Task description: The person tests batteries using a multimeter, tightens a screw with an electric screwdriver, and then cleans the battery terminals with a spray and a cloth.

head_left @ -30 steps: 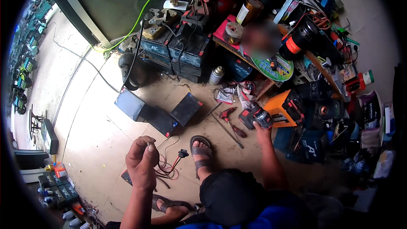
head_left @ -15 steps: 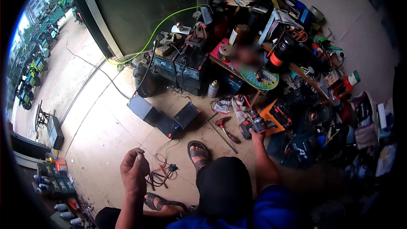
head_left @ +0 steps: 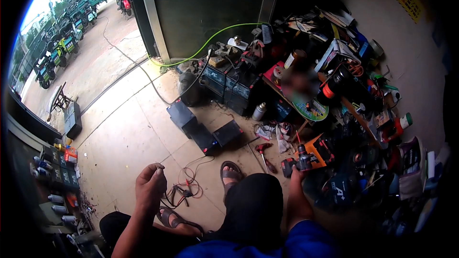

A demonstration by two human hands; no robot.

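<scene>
On the left, my left hand (head_left: 150, 185) is raised above the floor, thumb and fingers pinched together. Anything in that pinch is too small to make out. My right hand (head_left: 297, 180) reaches forward and grips a cordless drill (head_left: 303, 160), whose battery sticks out to the left and whose thin red tip points away from me. Left of the drill lie a red T-handled tool (head_left: 262, 147) and a screwdriver (head_left: 271, 167). Several black-and-grey batteries (head_left: 203, 138) stand on the tiles ahead. Between my left hand and my sandalled feet is a tangle of red and black leads (head_left: 184, 193).
Close beyond the drill sits an orange box (head_left: 316, 149). A spray can (head_left: 259, 112) and crumpled cloth (head_left: 283, 136) are farther out. Stacked batteries (head_left: 227, 81) stand near the door, with a green cable (head_left: 210, 40) above. Cluttered goods fill the right; an open doorway is at left.
The whole view has swung, so the room sits farther right and lower. My right hand and the drill have come slightly nearer to me. My left hand keeps its pinch.
</scene>
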